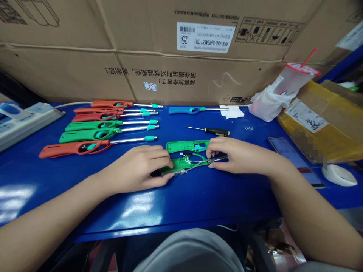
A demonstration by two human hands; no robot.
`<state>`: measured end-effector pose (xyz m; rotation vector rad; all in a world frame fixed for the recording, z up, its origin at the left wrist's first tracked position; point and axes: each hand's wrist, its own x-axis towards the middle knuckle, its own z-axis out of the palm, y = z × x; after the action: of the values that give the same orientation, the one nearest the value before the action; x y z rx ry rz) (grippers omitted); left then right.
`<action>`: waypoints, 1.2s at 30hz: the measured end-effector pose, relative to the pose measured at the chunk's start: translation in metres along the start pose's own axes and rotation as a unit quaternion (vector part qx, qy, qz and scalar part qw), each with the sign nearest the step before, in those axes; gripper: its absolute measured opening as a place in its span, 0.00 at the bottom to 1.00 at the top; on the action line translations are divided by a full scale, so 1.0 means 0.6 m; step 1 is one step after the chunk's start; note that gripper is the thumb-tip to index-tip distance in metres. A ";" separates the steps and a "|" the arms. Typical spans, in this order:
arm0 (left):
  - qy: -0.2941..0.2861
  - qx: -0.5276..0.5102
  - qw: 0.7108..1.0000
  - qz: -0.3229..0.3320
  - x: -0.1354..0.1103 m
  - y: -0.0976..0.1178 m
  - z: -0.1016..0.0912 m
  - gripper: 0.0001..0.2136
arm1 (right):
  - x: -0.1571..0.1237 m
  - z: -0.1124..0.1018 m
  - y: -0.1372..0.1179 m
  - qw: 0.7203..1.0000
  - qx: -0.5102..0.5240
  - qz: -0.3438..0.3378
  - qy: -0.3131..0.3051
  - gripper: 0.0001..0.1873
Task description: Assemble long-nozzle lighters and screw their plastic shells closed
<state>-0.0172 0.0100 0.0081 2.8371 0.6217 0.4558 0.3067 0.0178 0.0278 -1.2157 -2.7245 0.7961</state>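
An opened green stick lighter lies in two parts in front of me. My left hand (151, 166) is closed around the left end of its lower green shell half (178, 164), thumb against a clear tube-like part (178, 172) at the near edge. My right hand (231, 155) pinches the right end, where the metal barrel (222, 158) meets the shell. Thin wires (195, 165) and a small white part (182, 153) show between the hands. Behind lies the other green shell half (184, 146), with a turquoise trigger (201, 146) in it; my right fingers cover its right end.
Several orange and green stick lighters (85, 147) lie at left, beside a power strip (25, 121). A blue lighter (184, 110), white paper (234, 112) and a screwdriver (217, 132) lie behind. At right are a cup (295, 81), taped box (331, 117), phone (292, 155) and mouse (338, 175).
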 end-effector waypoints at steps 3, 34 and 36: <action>-0.013 -0.023 0.999 -0.023 0.000 -0.003 0.000 0.10 | 0.000 -0.001 0.000 0.999 0.013 0.030 -0.020 0.04; -0.024 -0.078 0.993 -0.088 0.000 -0.011 -0.002 0.09 | 0.005 0.002 -0.019 0.990 0.143 0.015 -0.009 0.09; -0.022 -0.082 0.993 -0.088 0.000 -0.012 -0.002 0.09 | 0.006 0.003 -0.021 0.991 0.134 0.018 -0.005 0.08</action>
<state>-0.0203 0.0165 0.0075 2.6031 0.7789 0.3938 0.2954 0.0126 0.0318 -1.2053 -2.5031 1.1310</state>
